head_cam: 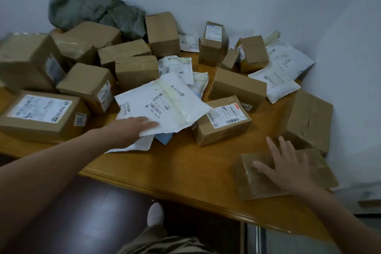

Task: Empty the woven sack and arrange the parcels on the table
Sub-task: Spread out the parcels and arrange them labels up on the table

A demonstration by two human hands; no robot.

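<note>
I am judging the emptying done: the grey-green woven sack [92, 12] is lying slumped and flat-looking at the far left against the wall, its length running left to right, and the parcels are spread over the brown wooden bench [181, 169]. What is left is the arranging, since brown boxes and white mailers are lying at all angles, some overlapping. My left hand [138, 128] is resting with straight fingers on the near corner of a large white plastic mailer [165, 101] in the middle of the bench; I cannot tell where the thumb is lying. Its longer side is running from the left toward the far right, and its right corner is overlapping a labelled box. My right hand [288, 168] is pressing flat, fingers spread, on a tape-wrapped brown cardboard box [255, 183] at the near right, whose length is following the bench's near edge.
</note>
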